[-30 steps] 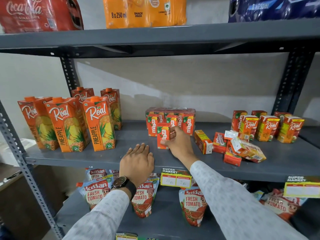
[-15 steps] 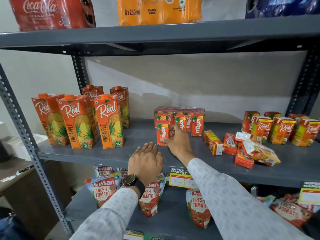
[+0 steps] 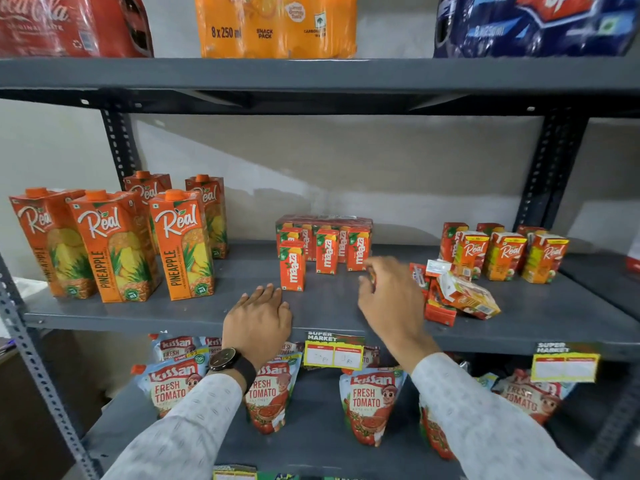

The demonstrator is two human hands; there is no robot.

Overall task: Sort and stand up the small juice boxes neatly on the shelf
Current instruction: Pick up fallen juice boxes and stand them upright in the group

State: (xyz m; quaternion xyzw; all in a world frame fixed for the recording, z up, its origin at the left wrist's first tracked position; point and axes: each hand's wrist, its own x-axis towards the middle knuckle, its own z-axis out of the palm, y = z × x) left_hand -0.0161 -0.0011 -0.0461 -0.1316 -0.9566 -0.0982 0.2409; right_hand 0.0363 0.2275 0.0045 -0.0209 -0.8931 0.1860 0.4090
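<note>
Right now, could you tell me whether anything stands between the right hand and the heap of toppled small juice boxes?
Nothing visible does. The right hand hovers just left of the toppled juice boxes, with only bare shelf between them. The standing Maaza boxes sit behind and to the left, out of the way.

A grey metal shelving rack (image 3: 346,317) with perforated uprights (image 3: 119,147) stood against a plain off-white wall (image 3: 346,174), which carried a slanting shadow under even indoor light.

The right hand (image 3: 391,299) let go of the front Maaza box (image 3: 292,268) and moved right, toward the fallen boxes (image 3: 457,296). That box now stands alone.
</note>
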